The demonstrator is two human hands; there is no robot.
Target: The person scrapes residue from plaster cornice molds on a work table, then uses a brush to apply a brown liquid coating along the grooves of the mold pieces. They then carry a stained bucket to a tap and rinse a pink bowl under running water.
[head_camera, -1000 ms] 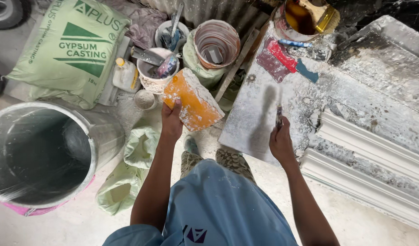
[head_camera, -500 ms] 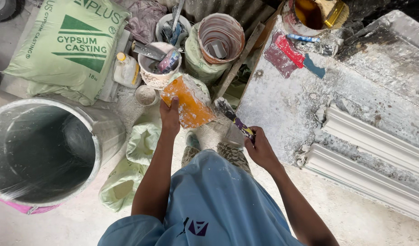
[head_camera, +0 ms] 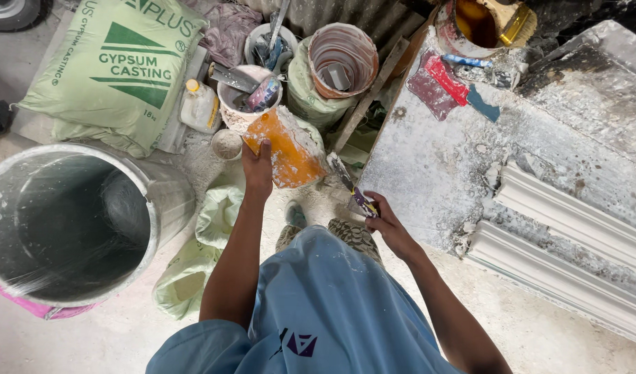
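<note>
The right hand (head_camera: 387, 225), clamped on a plaster-caked putty knife (head_camera: 349, 181), has left the grey plaster-spattered table (head_camera: 435, 173) at three o'clock, apparently toward the orange plaster-smeared board (head_camera: 287, 149) gripped by the left hand (head_camera: 257, 166).

Buckets (head_camera: 342, 59) crowd ahead; bare floor (head_camera: 89, 339) lies open behind.

A dusty pale concrete floor (head_camera: 89, 339), streaked with white powder, lies under soft even daylight with no hard shadows. On the right a grey, plaster-crusted slab counter (head_camera: 429, 173) carries long white moulded cornice strips (head_camera: 574, 221) along its near edge, while on the left a large round grey metal drum (head_camera: 159, 194) stands empty on the floor beside a pale green printed sack (head_camera: 117, 76) lying flat. Along the top, a ribbed grey corrugated metal sheet (head_camera: 373, 17) backs a crowd of plaster-stained round buckets (head_camera: 342, 62), and crumpled light green plastic bags (head_camera: 214, 221) lie on the floor.
</note>
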